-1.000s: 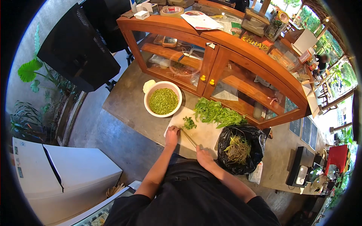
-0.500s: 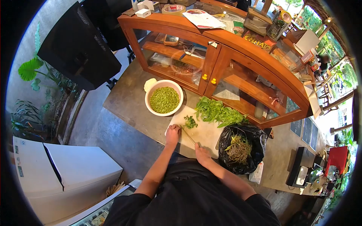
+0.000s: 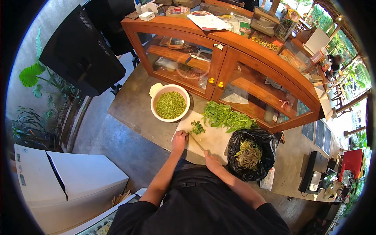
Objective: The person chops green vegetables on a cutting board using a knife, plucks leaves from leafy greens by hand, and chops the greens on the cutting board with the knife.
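On a white cutting board [image 3: 215, 137] lies a knife [image 3: 196, 142], its handle end in my closed right hand [image 3: 211, 160]. My left hand [image 3: 180, 139] is closed near the knife's far end, at the board's left edge; whatever its fingers press on is too small to make out. Just beyond the knife is a small pile of chopped greens [image 3: 197, 127]. Leafy green stems [image 3: 227, 116] lie across the board's far side. A white bowl [image 3: 154, 111] full of chopped green pieces [image 3: 170, 105] stands to the left. At the right, a black plastic bag [image 3: 268, 147] holds roots and trimmings [image 3: 248, 154].
A wooden glass-door cabinet [image 3: 231, 55] stands along the table's back, with papers, tape and packets on top. A black speaker [image 3: 80, 53] is at the upper left, a white refrigerator [image 3: 86, 170] at the lower left. A distant person [image 3: 335, 65] is at the far right.
The view has shifted slightly. Both hands keep nearly the same places, and the knife remains low over the board with little visible movement.
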